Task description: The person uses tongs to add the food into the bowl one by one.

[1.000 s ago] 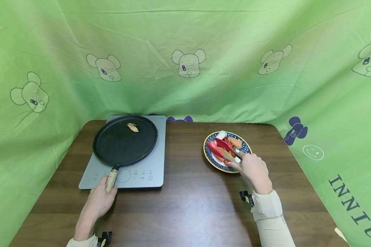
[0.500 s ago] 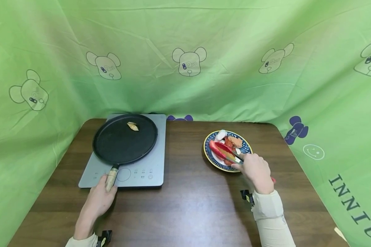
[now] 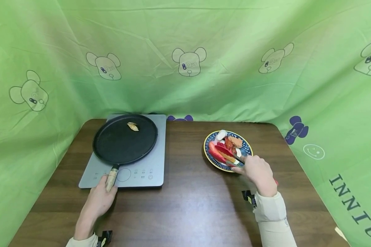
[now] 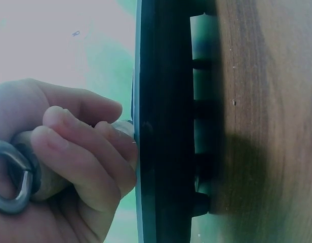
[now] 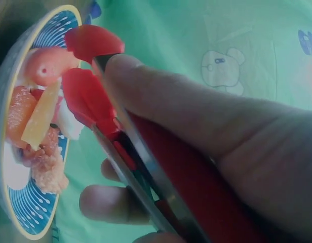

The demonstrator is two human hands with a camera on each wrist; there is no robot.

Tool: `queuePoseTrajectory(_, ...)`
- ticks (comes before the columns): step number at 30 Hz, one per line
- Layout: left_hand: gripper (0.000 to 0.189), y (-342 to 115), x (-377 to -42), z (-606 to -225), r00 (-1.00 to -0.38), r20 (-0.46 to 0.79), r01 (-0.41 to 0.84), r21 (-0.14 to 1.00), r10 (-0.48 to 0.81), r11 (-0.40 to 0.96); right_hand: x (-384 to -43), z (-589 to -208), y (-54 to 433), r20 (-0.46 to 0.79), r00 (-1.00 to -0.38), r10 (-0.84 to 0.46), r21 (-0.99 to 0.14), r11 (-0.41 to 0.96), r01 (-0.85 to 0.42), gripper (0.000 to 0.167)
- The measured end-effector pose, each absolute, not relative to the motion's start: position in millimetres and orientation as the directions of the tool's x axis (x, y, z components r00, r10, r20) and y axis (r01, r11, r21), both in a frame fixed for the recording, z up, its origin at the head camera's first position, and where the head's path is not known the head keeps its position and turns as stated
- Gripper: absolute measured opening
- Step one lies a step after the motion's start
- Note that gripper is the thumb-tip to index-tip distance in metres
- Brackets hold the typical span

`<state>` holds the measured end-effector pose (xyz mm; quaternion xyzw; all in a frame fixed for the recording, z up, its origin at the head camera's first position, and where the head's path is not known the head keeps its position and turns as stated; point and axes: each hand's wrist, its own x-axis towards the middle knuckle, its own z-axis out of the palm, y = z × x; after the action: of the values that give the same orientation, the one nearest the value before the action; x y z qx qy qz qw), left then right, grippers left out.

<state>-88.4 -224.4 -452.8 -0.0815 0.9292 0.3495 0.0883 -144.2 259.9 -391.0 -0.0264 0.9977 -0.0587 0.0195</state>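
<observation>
My left hand (image 3: 99, 197) grips the pale wooden handle (image 3: 111, 179) of a flat black frying pan (image 3: 120, 142). A small golden-brown, pointed piece of food (image 3: 133, 127) lies near the pan's far edge. In my right hand (image 3: 257, 173) I hold red-tipped tongs (image 5: 85, 98) with metal arms, thumb along one arm. Their tips reach over a blue-patterned plate (image 3: 208, 156) with a yellow rim and stand apart in the right wrist view. On the plate lie a reddish rounded piece (image 5: 44, 68), a yellow strip (image 5: 42, 119), a crumbly breaded piece (image 5: 49, 172) and white pieces.
The pan sits on a silver induction cooktop (image 3: 154, 161) at the table's left. Brown wooden table (image 3: 185, 206) runs between cooktop and plate. A green printed cloth (image 3: 188, 92) hangs behind and along both sides.
The tongs' tips have shifted over the plate and turned slightly, while my right hand has edged to the right. My left hand and the pan stay in place.
</observation>
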Motion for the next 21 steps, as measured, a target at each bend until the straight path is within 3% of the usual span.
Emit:
queuePoseTrajectory(11, 0.054, -224, -89, -452, -0.968, -0.233, -0.223, 0.633, -0.092, 0.742, -142, -392, 256, -0.031, -0.999, 0.033, -0.136, 0.99, 0.037, 0.048)
queuePoseTrajectory(21, 0.054, -224, -88, -452, -0.969, -0.228, -0.221, 0.633, -0.094, 0.742, -147, -400, 249, -0.066, -0.998, 0.007, -0.107, 0.994, 0.014, 0.042)
